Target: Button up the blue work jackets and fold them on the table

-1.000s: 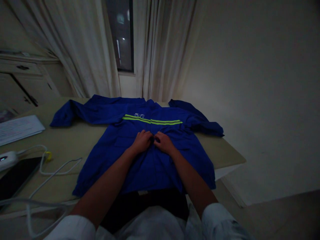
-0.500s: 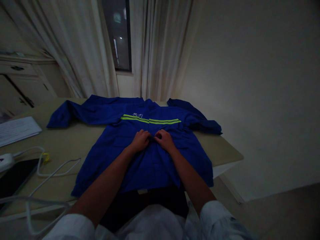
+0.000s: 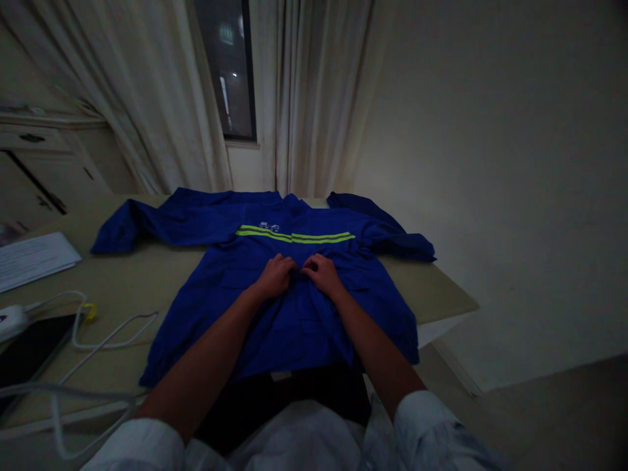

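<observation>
A blue work jacket [image 3: 196, 307] lies front side up across the table, its sleeves spread to both sides. Yellow-green stripes [image 3: 321, 239] cross its chest, with a small white print above them on the left. My left hand [image 3: 277, 275] is closed on the front edge of the jacket at its middle, just below the stripes. Close beside it, my right hand [image 3: 321, 271] pinches the opposite front edge, the fingertips of both hands nearly meeting. Whatever lies between the fingertips, such as a fastener, is too small and dark to make out.
On the table's [image 3: 118, 278] left side are papers [image 3: 36, 258], a black phone [image 3: 39, 347], a white device [image 3: 12, 322] and a looping white cable [image 3: 98, 347]. Curtains [image 3: 324, 98] and a window stand behind; a wall [image 3: 515, 196] rises on the right.
Both hands stay at the same spot on the jacket front; the fingers have shifted only slightly. The dark bit of cloth raised between the fingertips now sits lower.
</observation>
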`<action>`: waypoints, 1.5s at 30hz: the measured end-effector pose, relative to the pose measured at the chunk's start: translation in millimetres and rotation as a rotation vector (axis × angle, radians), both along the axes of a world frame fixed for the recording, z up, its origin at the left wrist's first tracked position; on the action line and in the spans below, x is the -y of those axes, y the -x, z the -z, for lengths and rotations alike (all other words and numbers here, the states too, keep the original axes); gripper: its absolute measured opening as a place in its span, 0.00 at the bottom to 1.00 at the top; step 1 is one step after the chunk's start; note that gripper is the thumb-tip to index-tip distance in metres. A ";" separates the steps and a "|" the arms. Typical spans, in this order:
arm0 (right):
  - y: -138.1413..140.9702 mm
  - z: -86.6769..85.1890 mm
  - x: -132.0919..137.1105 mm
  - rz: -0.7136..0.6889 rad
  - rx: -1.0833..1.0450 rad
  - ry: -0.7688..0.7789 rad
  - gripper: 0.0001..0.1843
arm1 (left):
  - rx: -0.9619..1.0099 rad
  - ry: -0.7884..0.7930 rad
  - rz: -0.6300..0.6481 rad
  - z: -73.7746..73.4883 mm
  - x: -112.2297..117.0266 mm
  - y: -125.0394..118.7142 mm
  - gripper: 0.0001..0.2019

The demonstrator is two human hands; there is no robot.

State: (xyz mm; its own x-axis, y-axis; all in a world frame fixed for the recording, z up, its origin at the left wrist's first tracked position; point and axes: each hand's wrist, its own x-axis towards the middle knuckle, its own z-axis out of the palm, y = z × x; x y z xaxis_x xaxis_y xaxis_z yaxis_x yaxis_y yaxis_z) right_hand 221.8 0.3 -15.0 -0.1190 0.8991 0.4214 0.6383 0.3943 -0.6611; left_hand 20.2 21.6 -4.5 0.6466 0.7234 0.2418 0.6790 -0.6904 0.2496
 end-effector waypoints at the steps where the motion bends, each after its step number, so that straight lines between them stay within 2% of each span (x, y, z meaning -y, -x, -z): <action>1: 0.2 0.1 0.0 0.004 -0.008 0.004 0.08 | 0.003 0.005 0.003 0.2 -0.2 0.2 0.19; 12: 2.1 -3.2 3.5 0.027 0.017 0.009 0.09 | 0.028 0.009 0.020 -0.7 -0.7 1.4 0.19; 19: 3.8 -3.5 4.6 0.006 0.047 0.010 0.07 | 0.123 0.017 0.015 7.3 -4.5 1.5 0.17; 23: 3.7 -3.5 3.6 -0.003 0.020 0.024 0.06 | 0.201 0.092 -0.003 3.3 -6.1 0.0 0.12; 26: 3.4 -4.4 3.6 -0.016 -0.003 0.030 0.05 | 0.226 0.130 -0.046 -1.2 -6.1 0.2 0.17; 29: 3.6 -5.4 4.7 -0.026 -0.006 0.001 0.05 | 0.250 0.116 -0.047 -1.4 -6.5 2.4 0.15; 37: 6.0 -4.4 6.1 0.024 -0.032 -0.047 0.04 | 0.271 0.175 -0.006 3.8 -12.4 9.5 0.14; 45: 7.4 -4.2 6.3 0.101 -0.007 -0.061 0.04 | 0.251 0.162 -0.063 2.9 -8.7 4.1 0.17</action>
State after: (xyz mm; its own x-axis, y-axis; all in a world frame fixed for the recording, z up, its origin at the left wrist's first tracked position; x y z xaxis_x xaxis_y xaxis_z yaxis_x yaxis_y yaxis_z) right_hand 214.4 -6.0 -10.8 -0.0254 0.8792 0.4758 0.6723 0.3673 -0.6428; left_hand 16.1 30.3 -7.4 0.5342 0.8023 0.2665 0.6225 -0.5866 0.5181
